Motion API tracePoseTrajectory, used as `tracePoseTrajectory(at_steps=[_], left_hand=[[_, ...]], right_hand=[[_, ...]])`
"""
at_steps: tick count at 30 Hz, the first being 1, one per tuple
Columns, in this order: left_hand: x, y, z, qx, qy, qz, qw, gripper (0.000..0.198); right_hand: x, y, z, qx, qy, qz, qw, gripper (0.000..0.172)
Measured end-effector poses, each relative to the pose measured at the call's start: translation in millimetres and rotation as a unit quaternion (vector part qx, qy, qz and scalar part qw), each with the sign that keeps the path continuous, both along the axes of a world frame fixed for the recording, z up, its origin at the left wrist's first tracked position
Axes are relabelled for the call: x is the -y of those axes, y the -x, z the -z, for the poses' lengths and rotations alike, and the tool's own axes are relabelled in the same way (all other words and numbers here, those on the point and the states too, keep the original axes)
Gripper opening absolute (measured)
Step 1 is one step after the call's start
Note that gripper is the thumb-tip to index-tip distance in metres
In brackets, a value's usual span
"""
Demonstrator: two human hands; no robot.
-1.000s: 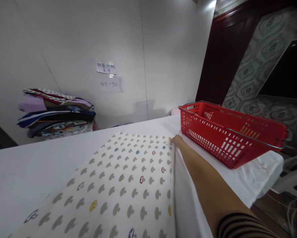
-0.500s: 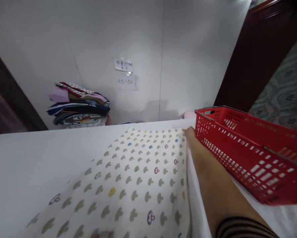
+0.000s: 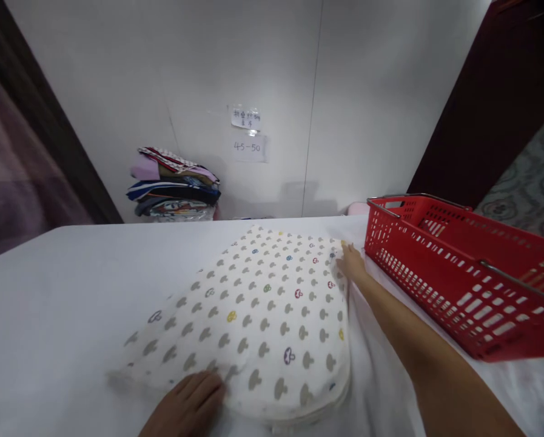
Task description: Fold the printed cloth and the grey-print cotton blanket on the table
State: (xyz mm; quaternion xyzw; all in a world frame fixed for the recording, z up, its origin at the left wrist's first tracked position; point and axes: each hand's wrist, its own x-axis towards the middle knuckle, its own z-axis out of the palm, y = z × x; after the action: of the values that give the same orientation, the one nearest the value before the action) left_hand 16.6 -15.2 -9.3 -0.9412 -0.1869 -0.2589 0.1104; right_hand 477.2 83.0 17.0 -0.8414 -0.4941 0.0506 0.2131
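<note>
A folded white cloth printed with grey and coloured mushrooms lies on the white tabletop. At its near edge, my left hand rests with bent fingers partly on the fabric; its lower part is cut off by the frame. My right hand reaches to the far right corner of the cloth, thumb and fingers apart and touching its edge. Several layers show along the near right edge.
Close to my right forearm stands a red plastic basket with metal handles. A stack of folded fabrics sits by the wall at the back left. Two paper notes are taped to the grey wall. The white table extends to the left.
My left hand has come into fuller view at the cloth's near edge. My right hand has shifted slightly nearer along the right edge, its fingers now spread. The view has moved left and back.
</note>
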Motion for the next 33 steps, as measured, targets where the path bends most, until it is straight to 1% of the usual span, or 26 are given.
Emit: tracePoseTrajectory(at_steps=[2,4,5,6,7,8,10,12,13,15,17,18,19,21,22,23,25,26,28,30,33], left_hand=[[7,-5,-3.3,-0.013,0.041,-0.024,0.999,0.028],[11,-7,-4.1,-0.039,0.068,-0.048,0.996,0.023],[12,-8,-3.9,-0.052,0.073,-0.055,0.994,0.022],[13,-9,-3.4,-0.061,0.071,-0.060,0.994,0.022],[13,-9,-2.6,-0.071,0.066,-0.062,0.993,0.022],[14,-9,-1.6,-0.081,0.063,-0.066,0.993,0.020],[14,-9,0.7,-0.100,0.060,-0.080,0.990,0.017],[15,-8,3.1,-0.112,0.063,-0.082,0.988,0.017],[16,-8,4.0,-0.114,0.065,-0.082,0.988,0.017],[18,-7,4.6,-0.113,0.074,-0.084,0.987,0.018],[20,-7,3.6,-0.110,0.088,-0.090,0.986,0.018],[20,-8,2.5,-0.108,0.097,-0.093,0.985,0.018],[21,-8,1.3,-0.107,0.106,-0.097,0.984,0.018],[20,-8,-1.3,-0.107,0.121,-0.098,0.982,0.016],[20,-8,-2.4,-0.106,0.125,-0.096,0.982,0.015],[20,-8,-3.1,-0.103,0.127,-0.093,0.982,0.014],[19,-8,-3.4,-0.090,0.122,-0.089,0.985,0.013],[19,-8,-2.8,-0.079,0.115,-0.088,0.986,0.012],[20,-7,-0.5,-0.058,0.100,-0.086,0.990,0.012],[21,-6,2.6,-0.046,0.094,-0.079,0.991,0.013],[21,-4,6.3,-0.051,0.111,-0.063,0.990,0.013]], right_hand=[[30,44,0.1,0.005,0.005,-0.086,0.996,0.050],[67,89,6.8,-0.003,0.018,-0.194,0.981,0.049],[87,108,11.5,-0.008,0.019,-0.275,0.961,0.051],[105,124,16.1,-0.009,0.024,-0.338,0.941,0.054],[123,137,20.1,-0.002,0.031,-0.379,0.925,0.055],[137,146,23.0,0.009,0.040,-0.403,0.914,0.054],[156,155,25.0,0.032,0.057,-0.399,0.914,0.051],[165,160,23.4,0.042,0.053,-0.373,0.925,0.049],[167,162,22.2,0.040,0.045,-0.371,0.927,0.049],[171,168,19.7,0.027,0.039,-0.398,0.916,0.049],[177,177,16.6,0.012,0.058,-0.438,0.897,0.047],[180,182,14.4,0.007,0.064,-0.445,0.893,0.044],[183,188,11.4,0.006,0.059,-0.439,0.896,0.040],[188,201,3.8,0.009,0.014,-0.418,0.908,0.035],[190,209,-0.2,0.012,-0.012,-0.418,0.908,0.033],[191,218,-3.7,0.019,-0.032,-0.430,0.902,0.032],[194,237,-7.2,0.047,-0.048,-0.469,0.881,0.028],[195,247,-6.7,0.069,-0.046,-0.484,0.871,0.028],[195,265,-1.4,0.123,-0.047,-0.480,0.867,0.027],[194,279,7.3,0.170,-0.052,-0.452,0.874,0.025],[190,294,20.1,0.218,-0.064,-0.413,0.882,0.018]])
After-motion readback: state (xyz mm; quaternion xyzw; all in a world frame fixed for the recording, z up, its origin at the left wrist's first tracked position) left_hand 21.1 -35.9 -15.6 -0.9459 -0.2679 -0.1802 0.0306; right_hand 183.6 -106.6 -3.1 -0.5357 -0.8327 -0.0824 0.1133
